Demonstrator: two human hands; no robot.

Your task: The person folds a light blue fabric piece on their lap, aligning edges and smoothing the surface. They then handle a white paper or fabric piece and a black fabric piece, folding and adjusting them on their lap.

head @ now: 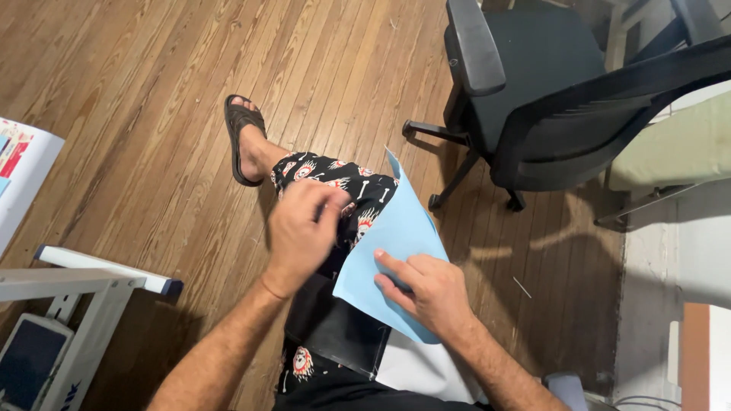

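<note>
A light blue sheet of paper [396,243] lies across my lap, one corner pointing up toward the floor beyond my knee. My right hand [422,289] presses flat on its lower part, index finger stretched along it. My left hand [301,228] hovers over the sheet's left edge with its fingers curled and pinched; what they pinch is hidden. Under the paper is a dark flat board [339,327] resting on my patterned black trousers [335,171].
A black office chair [548,99] stands on the wooden floor to the upper right. A white frame with a blue-tipped bar [99,278] sits at the left, a white box [19,171] above it. My sandalled foot [244,141] rests ahead.
</note>
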